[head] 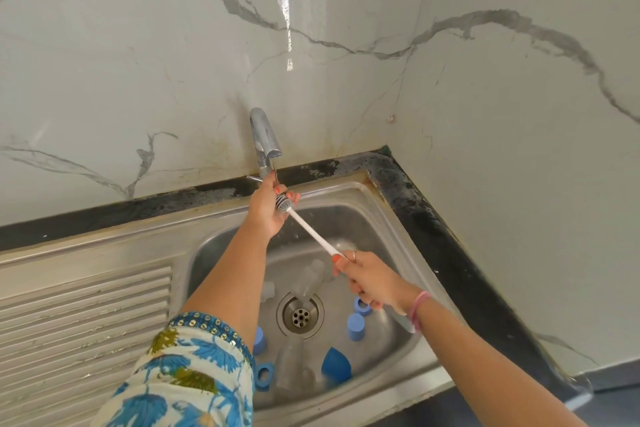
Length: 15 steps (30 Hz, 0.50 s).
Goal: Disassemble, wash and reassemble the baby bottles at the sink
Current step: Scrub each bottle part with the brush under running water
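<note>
Bottle brush point(311, 232) rinsed under the tap point(265, 139) at the sink's point(377, 215) back edge. The left hand point(268, 210) curls its fingers round the bristle head directly beneath the spout. The right hand point(370, 282) is clamped on the white handle's lower end. The brush's long axis runs diagonally from the right hand, nearer the front of the sink, up and back-left to the left hand at the tap; the head thus lies away from the right grip, and the left hand is the nearer to it. Disassembled parts lie on the sink floor round the drain point(300, 315): clear bottles point(311, 279), blue caps point(356, 326) and a blue ring point(265, 374), apparently still awaiting washing. Whether water is flowing cannot be told with certainty.
</note>
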{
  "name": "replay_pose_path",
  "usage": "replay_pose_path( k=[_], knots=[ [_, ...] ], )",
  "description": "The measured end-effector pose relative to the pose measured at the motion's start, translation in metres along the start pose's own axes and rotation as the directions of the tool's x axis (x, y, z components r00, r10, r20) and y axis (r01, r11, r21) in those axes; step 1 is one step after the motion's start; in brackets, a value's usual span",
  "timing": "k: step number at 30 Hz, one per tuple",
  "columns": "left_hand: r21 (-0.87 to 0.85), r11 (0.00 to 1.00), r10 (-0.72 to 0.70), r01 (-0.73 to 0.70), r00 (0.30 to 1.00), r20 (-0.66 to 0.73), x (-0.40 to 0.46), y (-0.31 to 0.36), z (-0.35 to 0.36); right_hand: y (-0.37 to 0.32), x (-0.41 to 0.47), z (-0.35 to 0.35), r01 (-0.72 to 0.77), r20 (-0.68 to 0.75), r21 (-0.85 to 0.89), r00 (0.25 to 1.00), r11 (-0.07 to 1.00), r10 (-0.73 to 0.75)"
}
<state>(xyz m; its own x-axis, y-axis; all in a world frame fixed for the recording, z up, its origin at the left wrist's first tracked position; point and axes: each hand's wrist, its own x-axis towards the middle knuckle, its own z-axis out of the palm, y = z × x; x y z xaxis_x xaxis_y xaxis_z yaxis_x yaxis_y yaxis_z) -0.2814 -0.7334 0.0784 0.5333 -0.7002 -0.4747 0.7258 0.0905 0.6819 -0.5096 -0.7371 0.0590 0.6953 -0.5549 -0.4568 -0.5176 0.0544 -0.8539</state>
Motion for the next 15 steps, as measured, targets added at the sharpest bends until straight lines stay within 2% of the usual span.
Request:
replay_pose_path(
  k=[1, 3, 5, 6, 7, 8, 9, 10, 11, 12, 13, 14, 15],
  knots=[
    [-0.059, 0.998, -0.012, 0.016, 0.997, 0.073, -0.002, -0.001, -0.006, -0.001, -0.003, -0.007, -0.068, 0.122, 0.165, 0.991, 0.984, 0.048],
    [-0.191, 0.981, 0.011, 0.024, 0.984, 0.178, -0.006, -0.004, -0.012, 0.000, -0.007, -0.018, -0.140, 0.261, 0.267, 0.963, 0.953, 0.068],
    [-0.179, 0.984, 0.017, 0.014, 0.986, 0.168, -0.007, -0.007, -0.010, 0.004, -0.008, -0.018, -0.139, 0.246, 0.263, 0.967, 0.955, 0.073],
    [-0.056, 0.998, 0.011, -0.006, 0.995, 0.100, -0.005, -0.009, -0.006, 0.005, -0.007, -0.016, -0.113, 0.183, 0.205, 0.980, 0.972, 0.075],
    [0.135, 0.991, 0.020, -0.022, 1.000, 0.010, -0.002, -0.010, -0.004, 0.005, -0.005, -0.013, -0.061, 0.093, 0.067, 0.994, 0.996, 0.055],
    [0.334, 0.942, 0.048, -0.017, 0.995, -0.087, 0.002, -0.012, -0.002, 0.002, -0.003, -0.010, -0.012, -0.005, -0.165, 1.000, 0.986, 0.011],
    [0.479, 0.878, 0.087, 0.009, 0.980, -0.179, 0.007, -0.014, -0.002, 0.003, 0.000, -0.010, 0.003, -0.084, -0.432, 0.996, 0.902, -0.044],
    [0.547, 0.836, 0.107, 0.044, 0.965, -0.241, 0.012, -0.015, -0.003, 0.006, 0.004, -0.009, -0.026, -0.145, -0.645, 0.985, 0.764, -0.089],
    [0.566, 0.821, 0.102, 0.076, 0.956, -0.275, 0.017, -0.016, -0.004, 0.009, 0.006, -0.007, -0.077, -0.204, -0.764, 0.971, 0.641, -0.127],
    [0.540, 0.837, 0.085, 0.095, 0.951, -0.298, 0.020, -0.015, -0.002, 0.009, 0.005, -0.004, -0.109, -0.255, -0.801, 0.952, 0.589, -0.170],
    [0.470, 0.878, 0.068, 0.088, 0.950, -0.306, 0.022, -0.015, 0.002, 0.010, 0.005, 0.001, -0.111, -0.275, -0.785, 0.944, 0.609, -0.182],
    [0.372, 0.927, 0.060, 0.054, 0.956, -0.288, 0.021, -0.015, 0.005, 0.009, 0.003, 0.006, -0.084, -0.270, -0.705, 0.950, 0.705, -0.158],
    [0.272, 0.962, 0.050, 0.022, 0.966, -0.254, 0.019, -0.015, 0.007, 0.007, 0.001, 0.011, -0.053, -0.249, -0.526, 0.964, 0.849, -0.094]
  ],
)
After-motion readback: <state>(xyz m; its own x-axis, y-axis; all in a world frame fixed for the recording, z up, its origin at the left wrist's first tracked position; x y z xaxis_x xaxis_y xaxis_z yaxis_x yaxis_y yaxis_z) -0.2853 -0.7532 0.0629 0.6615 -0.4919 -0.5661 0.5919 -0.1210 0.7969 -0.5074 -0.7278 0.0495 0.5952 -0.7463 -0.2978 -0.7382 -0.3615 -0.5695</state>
